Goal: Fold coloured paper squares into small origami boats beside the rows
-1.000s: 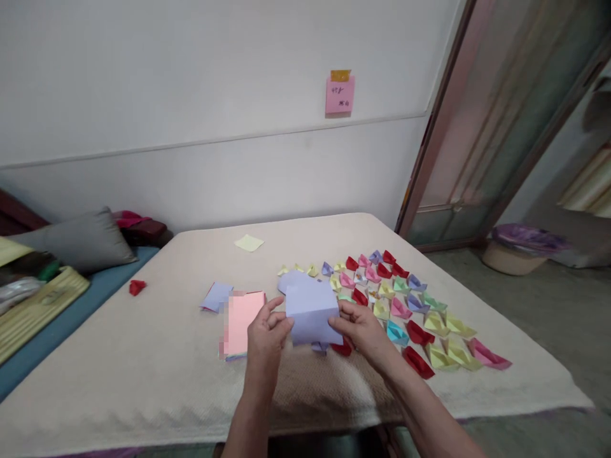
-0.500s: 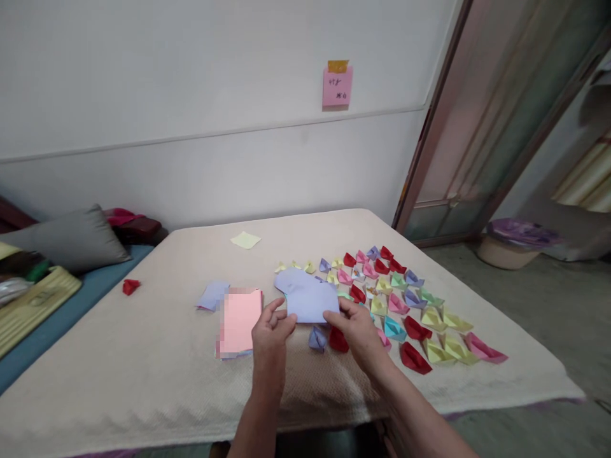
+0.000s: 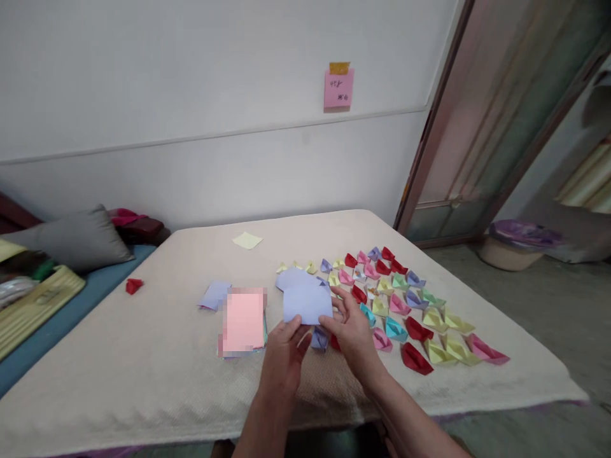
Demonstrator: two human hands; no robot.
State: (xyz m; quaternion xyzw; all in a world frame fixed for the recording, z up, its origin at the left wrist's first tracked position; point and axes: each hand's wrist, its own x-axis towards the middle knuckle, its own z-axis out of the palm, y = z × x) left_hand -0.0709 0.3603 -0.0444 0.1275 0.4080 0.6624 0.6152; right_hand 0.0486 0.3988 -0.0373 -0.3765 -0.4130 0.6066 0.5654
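Just below the centre of the frame, a person's left hand [image 3: 286, 346] and right hand [image 3: 351, 331] each pinch the lower edge of a lilac sheet [image 3: 307, 303], the left gripping near its lower left corner and the right closed on its lower right. The sheet is lifted slightly above a table covered with a cream cloth [image 3: 143, 362]. Right of the hands, rows of paper boats [image 3: 405, 305] (red, pink, yellow, green, blue and lilac) spread toward the table's right edge, the nearest lying just under the right hand. Left of the sheet rests a pink stack of paper [image 3: 244, 320], with a smaller lilac scrap [image 3: 216, 295] beside it at its upper left. A yellow note [image 3: 247, 240] lies farther back on the cloth, and a lone red boat [image 3: 134, 285] sits near the table's left edge. At far left is a grey cushion [image 3: 81, 240]; a pink sticky note [image 3: 338, 89] hangs on the white wall in the upper centre.
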